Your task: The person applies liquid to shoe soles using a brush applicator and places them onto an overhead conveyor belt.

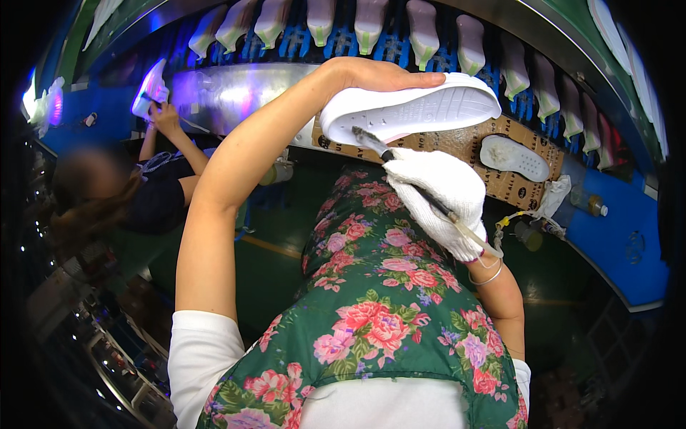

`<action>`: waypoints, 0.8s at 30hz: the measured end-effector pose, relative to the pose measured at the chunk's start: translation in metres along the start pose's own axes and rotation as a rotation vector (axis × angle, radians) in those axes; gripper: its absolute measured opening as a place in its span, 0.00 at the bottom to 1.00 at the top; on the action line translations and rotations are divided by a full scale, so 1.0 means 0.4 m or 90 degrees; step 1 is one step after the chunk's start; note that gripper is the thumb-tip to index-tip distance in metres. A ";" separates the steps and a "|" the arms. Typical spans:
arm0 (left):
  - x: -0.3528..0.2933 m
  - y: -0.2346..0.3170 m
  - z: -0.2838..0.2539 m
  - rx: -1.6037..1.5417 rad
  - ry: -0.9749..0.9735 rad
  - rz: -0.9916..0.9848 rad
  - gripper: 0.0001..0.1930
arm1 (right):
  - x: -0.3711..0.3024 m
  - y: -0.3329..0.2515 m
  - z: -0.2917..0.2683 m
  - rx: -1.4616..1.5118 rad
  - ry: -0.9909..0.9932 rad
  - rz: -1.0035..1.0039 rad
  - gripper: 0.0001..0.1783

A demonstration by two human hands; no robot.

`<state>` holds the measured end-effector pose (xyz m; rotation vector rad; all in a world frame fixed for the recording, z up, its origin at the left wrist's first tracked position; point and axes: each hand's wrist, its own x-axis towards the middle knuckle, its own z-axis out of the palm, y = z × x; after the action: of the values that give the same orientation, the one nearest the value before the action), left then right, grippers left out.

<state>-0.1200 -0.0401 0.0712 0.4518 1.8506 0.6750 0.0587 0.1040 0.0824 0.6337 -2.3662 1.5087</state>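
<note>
A white shoe sole (429, 112) is tilted toward me, its hollow inner side with raised ribs at the right end facing me. My bare left hand (375, 75) grips it along the far edge, the thumb lying over the rim. In a white knit glove, my right hand (439, 182) is closed around the dark handle of a brush (368, 139). The brush's bristles touch the inside of the sole near its left end. A thin pale tube runs from the handle's rear end past my right wrist.
A grey-white sole-shaped piece (514, 159) lies on printed cardboard (493, 182). Pinkish shoe forms (423, 32) line blue holders along the far side. A small bottle (589, 204) stands on the blue table (618, 247). To the left, another person's hands (166, 118) hold a white shoe.
</note>
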 end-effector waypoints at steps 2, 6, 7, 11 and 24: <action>0.006 -0.009 0.005 -0.026 -0.003 0.010 0.57 | -0.006 -0.010 0.009 -0.051 -0.070 -0.012 0.16; 0.007 -0.019 0.007 -0.044 0.035 -0.001 0.55 | -0.011 -0.027 0.025 0.033 -0.064 0.012 0.15; -0.001 -0.016 0.004 -0.066 0.016 0.000 0.56 | -0.012 -0.022 0.022 0.105 -0.007 0.070 0.13; -0.012 -0.022 0.017 -0.107 0.011 -0.009 0.52 | -0.029 -0.002 -0.013 0.221 0.130 0.249 0.12; 0.085 -0.144 0.271 -1.048 0.008 0.354 0.25 | 0.041 0.055 -0.122 0.069 0.110 0.212 0.11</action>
<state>-0.0308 -0.0383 -0.0198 -0.1873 0.6384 2.2055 0.0329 0.1527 0.0930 0.1245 -2.3530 1.7549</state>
